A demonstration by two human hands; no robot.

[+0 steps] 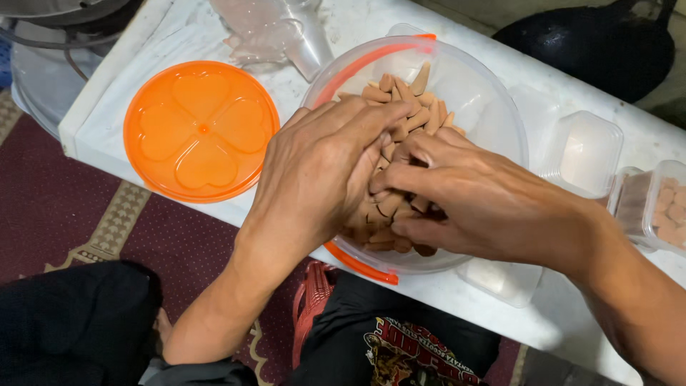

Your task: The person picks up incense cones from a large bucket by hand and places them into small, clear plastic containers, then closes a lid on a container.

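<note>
Both hands, left hand [321,168] and right hand [471,196], are buried in the brown cone pieces [400,107] inside the clear round tub [493,107] on the white table [107,114], fingers closed around small clusters; pieces are best lifted gently, kept over the tub beside the orange lid [201,131]

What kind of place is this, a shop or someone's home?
Probably a home, used for small-scale packing. A low white table stands on a patterned maroon carpet. Both hands dig into a clear tub of small brown cones, beside small clear boxes.
</note>
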